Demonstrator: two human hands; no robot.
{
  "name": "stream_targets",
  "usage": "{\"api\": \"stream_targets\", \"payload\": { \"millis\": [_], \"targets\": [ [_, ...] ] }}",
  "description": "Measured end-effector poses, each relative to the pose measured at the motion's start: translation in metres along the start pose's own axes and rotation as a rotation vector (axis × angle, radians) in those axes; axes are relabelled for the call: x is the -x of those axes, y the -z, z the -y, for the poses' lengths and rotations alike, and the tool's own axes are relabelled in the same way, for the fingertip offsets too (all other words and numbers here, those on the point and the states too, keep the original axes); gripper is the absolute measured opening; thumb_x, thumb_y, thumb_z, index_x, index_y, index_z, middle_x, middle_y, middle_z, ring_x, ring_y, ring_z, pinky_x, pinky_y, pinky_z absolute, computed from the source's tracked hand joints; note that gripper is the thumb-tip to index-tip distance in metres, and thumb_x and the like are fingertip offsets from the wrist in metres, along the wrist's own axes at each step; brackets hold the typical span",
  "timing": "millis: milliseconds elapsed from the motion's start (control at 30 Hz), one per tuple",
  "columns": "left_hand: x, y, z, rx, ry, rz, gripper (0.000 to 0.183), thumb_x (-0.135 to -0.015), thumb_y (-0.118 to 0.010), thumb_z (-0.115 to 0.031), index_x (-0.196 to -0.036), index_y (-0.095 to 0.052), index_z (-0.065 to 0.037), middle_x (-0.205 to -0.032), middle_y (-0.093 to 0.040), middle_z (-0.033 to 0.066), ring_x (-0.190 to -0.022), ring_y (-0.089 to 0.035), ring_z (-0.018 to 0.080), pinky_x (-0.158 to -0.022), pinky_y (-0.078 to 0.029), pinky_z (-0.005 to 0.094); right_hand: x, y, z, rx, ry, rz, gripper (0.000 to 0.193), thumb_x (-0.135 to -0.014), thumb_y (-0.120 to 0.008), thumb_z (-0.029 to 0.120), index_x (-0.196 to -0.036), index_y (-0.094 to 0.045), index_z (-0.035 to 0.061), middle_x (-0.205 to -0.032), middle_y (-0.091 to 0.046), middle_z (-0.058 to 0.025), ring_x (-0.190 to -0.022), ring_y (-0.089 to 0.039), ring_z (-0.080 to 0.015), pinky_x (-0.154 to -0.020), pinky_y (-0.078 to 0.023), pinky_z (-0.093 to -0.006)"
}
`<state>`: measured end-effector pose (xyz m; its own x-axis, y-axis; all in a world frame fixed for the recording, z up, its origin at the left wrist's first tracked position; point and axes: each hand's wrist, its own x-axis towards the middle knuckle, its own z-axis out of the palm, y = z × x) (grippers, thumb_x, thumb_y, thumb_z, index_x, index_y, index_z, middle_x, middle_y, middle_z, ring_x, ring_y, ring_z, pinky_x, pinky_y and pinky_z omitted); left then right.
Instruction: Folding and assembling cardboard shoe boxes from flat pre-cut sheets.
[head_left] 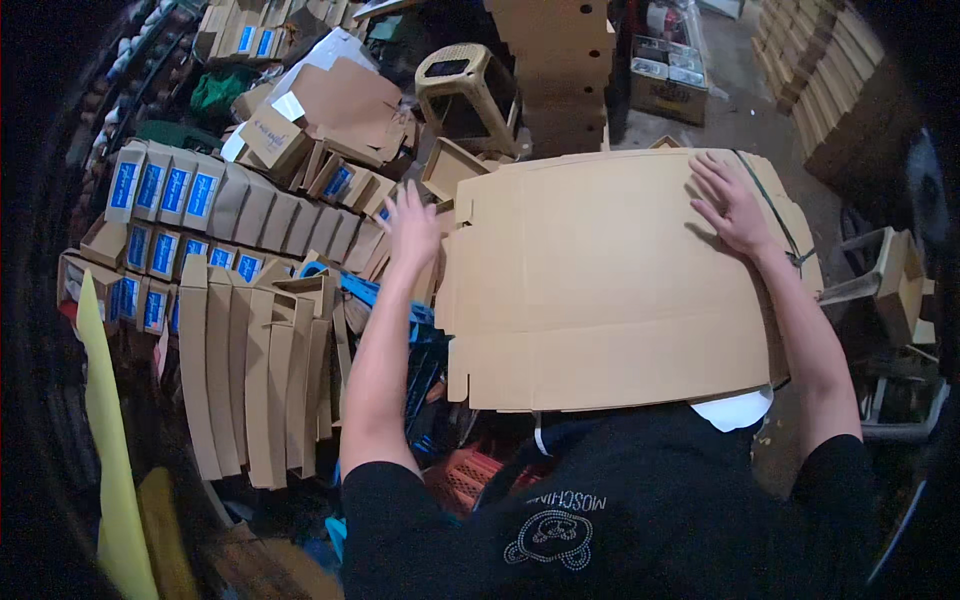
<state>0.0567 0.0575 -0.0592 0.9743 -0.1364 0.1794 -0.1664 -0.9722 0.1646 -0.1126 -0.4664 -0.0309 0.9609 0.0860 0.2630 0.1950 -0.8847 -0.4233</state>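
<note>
A wide flat cardboard sheet lies in front of me, on top of other flat sheets whose edges show at the right. My right hand rests on its upper right part, fingers spread. Beside its left edge is my left hand, open with fingers apart and holding nothing; I cannot tell whether it touches the edge. A dark green strap runs over the sheets at the right. Just left of my left hand stand rows of small cardboard boxes, several with blue labels.
Tall narrow cardboard pieces stand at the left, next to a yellow sheet. Behind are a beige plastic stool and a tall cardboard stack. A red crate sits low near my body. More stacked cardboard rises far right.
</note>
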Motion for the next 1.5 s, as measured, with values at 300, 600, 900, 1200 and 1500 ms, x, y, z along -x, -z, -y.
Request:
{"api": "stream_targets", "payload": {
  "millis": [300,600,900,1200,1500],
  "targets": [
    [0.093,0.036,-0.103,0.208,-0.892,0.406,0.081,-0.096,-0.062,-0.059,-0.159,-0.041,-0.013,-0.170,-0.026,0.0147,-0.158,-0.020,0.0385,-0.127,-0.014,0.0590,0.053,0.000,0.075,0.112,0.187,0.404,0.095,-0.091,-0.059,0.073,-0.164,-0.033,0.0184,-0.171,-0.017,-0.0235,-0.159,-0.012,-0.0448,-0.128,-0.007,-0.0604],
    [0.019,0.005,-0.095,0.015,-0.211,0.240,0.087,-0.101,-0.046,-0.065,-0.164,-0.028,-0.007,-0.170,-0.022,0.0229,-0.160,-0.013,0.0395,-0.125,-0.003,0.0656,0.060,-0.010,0.103,0.025,0.451,0.430,0.088,-0.094,-0.053,0.074,-0.163,-0.036,0.0216,-0.171,-0.023,-0.0188,-0.158,-0.017,-0.0422,-0.127,-0.010,-0.0617],
    [0.043,-0.006,-0.152,0.159,-0.339,0.257,0.088,-0.099,-0.052,-0.066,-0.165,-0.029,-0.012,-0.173,-0.017,0.0161,-0.159,-0.014,0.0395,-0.127,-0.005,0.0608,-0.003,0.025,-0.073,0.410,-0.122,0.062,0.094,-0.097,-0.052,0.071,-0.163,-0.031,0.0076,-0.170,-0.022,-0.0244,-0.158,-0.016,-0.0440,-0.129,-0.015,-0.0511],
    [0.033,-0.009,-0.134,0.142,-0.394,0.240,0.087,-0.099,-0.052,-0.066,-0.165,-0.028,-0.014,-0.172,-0.020,0.0176,-0.159,-0.015,0.0406,-0.126,-0.007,0.0620,0.030,0.015,-0.024,0.308,-0.298,0.173,0.106,-0.093,-0.046,0.080,-0.160,-0.031,-0.0008,-0.169,-0.024,-0.0241,-0.159,-0.012,-0.0406,-0.128,-0.007,-0.0590],
    [0.034,-0.019,-0.130,0.117,-0.422,0.266,0.088,-0.100,-0.048,-0.067,-0.166,-0.025,-0.014,-0.172,-0.019,0.0196,-0.159,-0.013,0.0413,-0.126,-0.007,0.0625,-0.018,0.026,-0.066,0.415,-0.458,0.220,0.107,-0.091,-0.034,0.088,-0.160,-0.037,0.0068,-0.170,-0.026,-0.0208,-0.158,-0.014,-0.0454,-0.125,-0.009,-0.0639]
  ]
}}
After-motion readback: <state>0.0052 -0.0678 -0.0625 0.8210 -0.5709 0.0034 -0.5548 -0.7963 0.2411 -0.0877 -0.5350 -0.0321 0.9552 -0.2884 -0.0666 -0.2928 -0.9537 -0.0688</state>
